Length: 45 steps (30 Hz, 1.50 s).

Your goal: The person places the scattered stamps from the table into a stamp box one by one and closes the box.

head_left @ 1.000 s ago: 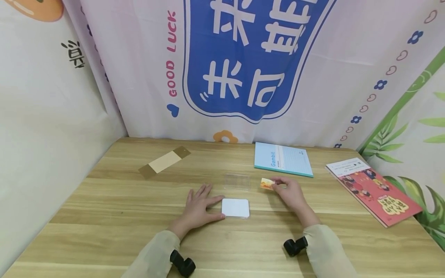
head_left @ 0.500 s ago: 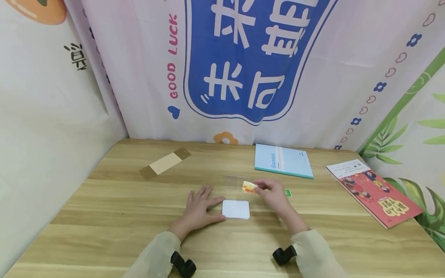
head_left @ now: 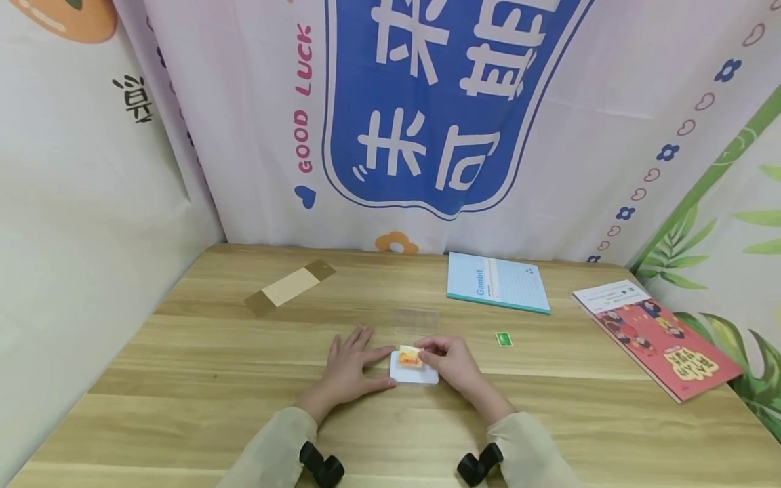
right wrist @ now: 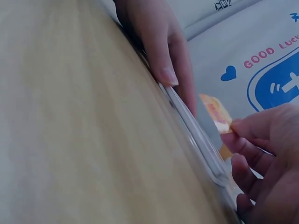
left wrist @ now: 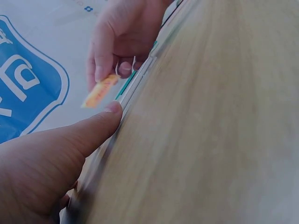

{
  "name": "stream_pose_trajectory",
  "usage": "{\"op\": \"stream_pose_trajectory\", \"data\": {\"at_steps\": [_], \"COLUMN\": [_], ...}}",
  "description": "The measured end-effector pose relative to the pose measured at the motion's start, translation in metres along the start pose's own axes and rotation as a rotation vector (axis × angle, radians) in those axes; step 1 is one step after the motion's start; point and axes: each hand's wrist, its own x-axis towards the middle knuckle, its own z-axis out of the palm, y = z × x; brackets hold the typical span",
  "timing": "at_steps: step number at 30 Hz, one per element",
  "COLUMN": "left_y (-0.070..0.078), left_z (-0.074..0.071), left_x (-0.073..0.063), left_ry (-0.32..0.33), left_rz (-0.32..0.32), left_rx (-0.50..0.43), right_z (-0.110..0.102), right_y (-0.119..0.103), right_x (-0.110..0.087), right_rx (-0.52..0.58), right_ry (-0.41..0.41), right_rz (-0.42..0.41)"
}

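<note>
My right hand (head_left: 451, 362) pinches a small orange-and-yellow picture card (head_left: 411, 356) by its right end, between thumb and fingers. The picture card is held just over a white rounded rectangle (head_left: 403, 375), which looks like a thin flat stack in the right wrist view. My left hand (head_left: 349, 369) rests on the table with fingers spread. Its thumb (left wrist: 100, 126) and index finger are at the left edge of the white rectangle. A small green picture card (head_left: 503, 339) lies on the table to the right.
A clear plastic piece (head_left: 417, 321) lies behind the white rectangle. Farther back is a light-blue notebook (head_left: 497, 281). On the right lies a red-and-white booklet (head_left: 662, 342). A beige-and-brown strip (head_left: 289, 287) lies at the back left of the wooden table (head_left: 183, 379).
My right hand has carried the orange card left and nearer to me, from the right of the clear piece to over the white rectangle. The green card is uncovered. My left hand stays put.
</note>
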Motion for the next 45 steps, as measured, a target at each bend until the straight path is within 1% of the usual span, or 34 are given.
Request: {"op": "stream_pose_trajectory", "data": {"at_steps": [2, 5, 13, 21, 25, 32, 37, 45], "left_y": [0.0, -0.001, -0.001, 0.001, 0.001, 0.0, 0.001, 0.001], "left_z": [0.0, 0.001, 0.002, 0.001, 0.002, 0.002, 0.001, 0.001], "left_x": [0.0, 0.0, 0.0, 0.001, 0.002, 0.002, 0.001, 0.001], "left_ry": [0.003, 0.005, 0.004, 0.011, 0.016, 0.023, 0.03, 0.015], "left_rz": [0.001, -0.004, -0.011, -0.013, -0.017, -0.011, 0.001, -0.005], "left_rx": [-0.002, -0.003, 0.007, -0.011, -0.012, -0.007, 0.001, 0.006], "right_z": [0.003, 0.006, 0.01, 0.011, 0.012, 0.013, 0.015, 0.017], "right_y": [0.001, 0.003, 0.003, 0.002, 0.002, 0.002, 0.003, 0.005], "right_x": [-0.001, -0.003, -0.004, -0.003, -0.003, -0.003, -0.002, -0.003], "right_rx": [-0.037, -0.08, -0.113, -0.195, -0.215, -0.242, -0.302, -0.342], "right_ry": [-0.02, -0.03, -0.036, -0.04, -0.037, -0.029, -0.019, -0.013], "right_rz": [-0.03, -0.062, -0.054, -0.11, -0.136, -0.16, -0.189, -0.198]}}
